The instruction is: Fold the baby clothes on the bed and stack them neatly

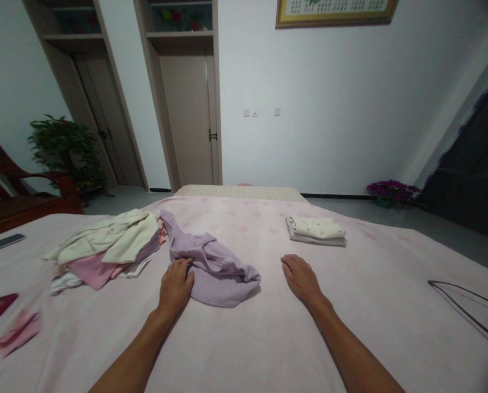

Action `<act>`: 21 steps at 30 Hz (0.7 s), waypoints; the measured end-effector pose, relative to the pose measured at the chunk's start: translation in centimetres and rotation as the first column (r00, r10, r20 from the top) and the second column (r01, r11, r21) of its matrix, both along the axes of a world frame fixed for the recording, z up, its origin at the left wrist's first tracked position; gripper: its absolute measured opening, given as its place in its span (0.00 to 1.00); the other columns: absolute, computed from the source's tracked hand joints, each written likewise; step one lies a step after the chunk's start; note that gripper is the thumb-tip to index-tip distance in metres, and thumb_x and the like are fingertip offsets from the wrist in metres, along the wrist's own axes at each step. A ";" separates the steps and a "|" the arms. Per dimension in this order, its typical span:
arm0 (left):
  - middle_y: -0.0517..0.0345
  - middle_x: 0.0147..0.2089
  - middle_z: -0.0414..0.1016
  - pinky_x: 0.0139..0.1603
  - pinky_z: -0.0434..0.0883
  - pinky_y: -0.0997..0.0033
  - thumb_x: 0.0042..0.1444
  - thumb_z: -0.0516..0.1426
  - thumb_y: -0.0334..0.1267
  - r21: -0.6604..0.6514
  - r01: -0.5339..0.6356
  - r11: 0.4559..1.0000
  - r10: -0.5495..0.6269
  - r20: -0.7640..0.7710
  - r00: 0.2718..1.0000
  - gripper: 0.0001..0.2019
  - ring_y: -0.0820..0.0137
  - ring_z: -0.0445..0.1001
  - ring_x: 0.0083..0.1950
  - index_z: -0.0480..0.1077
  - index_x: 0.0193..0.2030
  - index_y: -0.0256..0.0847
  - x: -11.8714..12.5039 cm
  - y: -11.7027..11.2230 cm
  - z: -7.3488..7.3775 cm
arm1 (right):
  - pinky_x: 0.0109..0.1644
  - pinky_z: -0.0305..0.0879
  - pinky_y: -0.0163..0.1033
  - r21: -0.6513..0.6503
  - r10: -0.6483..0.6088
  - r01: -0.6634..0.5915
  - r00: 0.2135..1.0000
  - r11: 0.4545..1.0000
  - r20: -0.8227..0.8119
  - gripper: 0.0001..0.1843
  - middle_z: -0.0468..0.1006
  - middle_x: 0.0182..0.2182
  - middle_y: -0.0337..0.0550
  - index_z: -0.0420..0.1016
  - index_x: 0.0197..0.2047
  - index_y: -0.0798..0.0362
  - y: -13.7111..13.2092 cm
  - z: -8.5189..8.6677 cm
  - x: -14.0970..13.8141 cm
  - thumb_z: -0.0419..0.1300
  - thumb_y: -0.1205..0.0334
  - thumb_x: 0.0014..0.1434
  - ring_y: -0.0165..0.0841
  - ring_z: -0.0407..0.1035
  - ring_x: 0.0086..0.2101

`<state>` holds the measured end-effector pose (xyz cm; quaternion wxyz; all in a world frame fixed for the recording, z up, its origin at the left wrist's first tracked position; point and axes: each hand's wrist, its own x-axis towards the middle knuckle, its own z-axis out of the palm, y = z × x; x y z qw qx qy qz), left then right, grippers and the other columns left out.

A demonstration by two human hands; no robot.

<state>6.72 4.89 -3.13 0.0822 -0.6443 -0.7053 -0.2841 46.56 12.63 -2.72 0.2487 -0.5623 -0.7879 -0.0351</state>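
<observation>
The crumpled lilac garment [213,267] was laid along 11 to 4 o'clock, touched by the left hand [176,284] (open, flat); the right hand [299,275] was spread open at its 3 o'clock.

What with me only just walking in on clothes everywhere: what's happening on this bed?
A person reaches over the bed's pale pink sheet. Their left hand rests on a crumpled lilac garment; the right hand lies flat and empty on the sheet. A loose pile of cream and pink clothes sits to the left, and a neatly folded cream stack lies farther back on the right.
</observation>
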 end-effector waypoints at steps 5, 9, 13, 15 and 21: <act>0.48 0.56 0.73 0.59 0.66 0.54 0.62 0.50 0.36 0.011 0.020 1.000 -0.020 -0.007 1.000 0.17 0.58 0.69 0.58 0.69 0.57 0.42 -0.1 0.0 -0.4 | 0.58 0.62 0.46 -0.002 0.014 -0.014 1.000 1.000 -0.027 0.17 0.76 0.52 0.48 0.75 0.51 0.51 0.3 -0.4 0.3 0.47 0.60 0.67 0.39 0.69 0.51; 0.48 0.56 0.72 0.59 0.66 0.53 0.62 0.50 0.37 0.004 0.020 1.000 -0.020 -0.008 1.000 0.17 0.57 0.69 0.59 0.69 0.57 0.42 -0.2 0.1 -0.7 | 0.60 0.63 0.49 0.005 0.071 -0.071 0.992 0.997 -0.102 0.18 0.78 0.51 0.48 0.76 0.51 0.50 0.0 -0.2 0.4 0.47 0.59 0.67 0.40 0.70 0.52; 0.49 0.55 0.72 0.57 0.68 0.53 0.61 0.51 0.37 -0.001 0.015 1.000 -0.015 -0.009 1.000 0.16 0.57 0.70 0.57 0.70 0.55 0.44 -0.1 0.2 -0.7 | 0.59 0.65 0.49 0.048 0.196 -0.190 0.943 0.981 -0.267 0.18 0.79 0.49 0.50 0.77 0.50 0.50 -2.0 1.2 -1.5 0.48 0.57 0.68 0.41 0.72 0.51; 0.49 0.54 0.72 0.56 0.69 0.54 0.61 0.51 0.38 0.001 0.014 1.000 -0.014 -0.009 1.000 0.16 0.57 0.70 0.56 0.70 0.54 0.45 0.0 0.2 -0.6 | 0.58 0.67 0.48 0.043 0.251 -0.251 0.908 0.967 -0.337 0.18 0.79 0.50 0.49 0.76 0.52 0.49 -3.4 2.0 -3.5 0.50 0.55 0.67 0.40 0.72 0.50; 0.49 0.52 0.72 0.58 0.68 0.53 0.61 0.51 0.37 0.023 0.069 0.997 -0.070 0.024 0.997 0.15 0.57 0.69 0.56 0.72 0.52 0.43 -0.3 0.3 -0.7 | 0.57 0.66 0.47 -0.028 0.266 -0.295 0.893 0.955 -0.363 0.27 0.76 0.55 0.49 0.69 0.62 0.48 -5.6 2.5 -9.7 0.60 0.54 0.60 0.43 0.70 0.52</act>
